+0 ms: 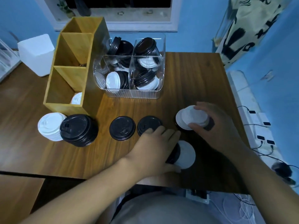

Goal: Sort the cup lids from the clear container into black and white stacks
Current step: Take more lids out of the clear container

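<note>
Separation of mixed lid bunches is going on, by my reading, with both hands loaded. Left hand [152, 149]: fingers [169, 134] and thumb are curling round a short bunch of black lids [175, 153] lying on its side, with a white lid [186, 154] facing out at the end away from the palm. Right hand [216, 128]: fingers [202, 107] are wrapping round a second bunch [191, 118], white lids foremost and a dark one at the palm end. Two single black lids [122, 128] are lying flat on the table [48, 159], the nearer at the left fingertips; contact cannot be told. Further left of those fingers, black stack [79, 130] and white stack [51, 126] are standing, touching each other. Clear container [131, 92], well beyond both sets of fingers, is holding many black and white lids in its compartments. Next move is likely calling for peeling one colour off a held bunch and carrying it left to the matching stack; nested lids may be clinging, so a firm pinch at the rim is looking advisable.
</note>
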Demonstrator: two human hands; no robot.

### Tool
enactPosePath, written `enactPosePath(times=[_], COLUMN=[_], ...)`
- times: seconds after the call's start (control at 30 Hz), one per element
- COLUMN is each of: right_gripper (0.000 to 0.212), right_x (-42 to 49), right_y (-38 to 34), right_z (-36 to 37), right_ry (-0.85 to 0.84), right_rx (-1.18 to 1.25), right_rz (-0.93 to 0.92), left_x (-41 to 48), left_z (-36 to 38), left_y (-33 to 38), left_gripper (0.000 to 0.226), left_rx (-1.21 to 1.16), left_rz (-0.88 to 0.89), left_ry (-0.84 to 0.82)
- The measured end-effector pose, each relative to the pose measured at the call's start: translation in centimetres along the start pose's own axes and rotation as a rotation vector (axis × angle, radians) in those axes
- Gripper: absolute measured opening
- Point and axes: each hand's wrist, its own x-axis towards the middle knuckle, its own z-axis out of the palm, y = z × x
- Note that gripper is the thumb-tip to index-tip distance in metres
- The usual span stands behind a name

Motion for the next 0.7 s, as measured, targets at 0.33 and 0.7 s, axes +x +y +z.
enactPosePath(times=[0.33, 0.7], right_gripper=[0.050, 0.043], right_x=[-8.9, -8.3], right_y=[2.5, 1.3], right_z=[0.7, 2.0], right_ry=[-0.115, -0.021], right_rx=[-0.071, -0.234], right_rz=[-0.016, -0.143], left_x=[-4.9, -8.2], left_z=[2.7, 4.0], left_y=[-1.9, -4.0], left_gripper=[0.097, 0.100], left_rx=[-0.135, -0.314], left_rz=[-0.100, -0.230], left_ry=[0.128, 0.194])
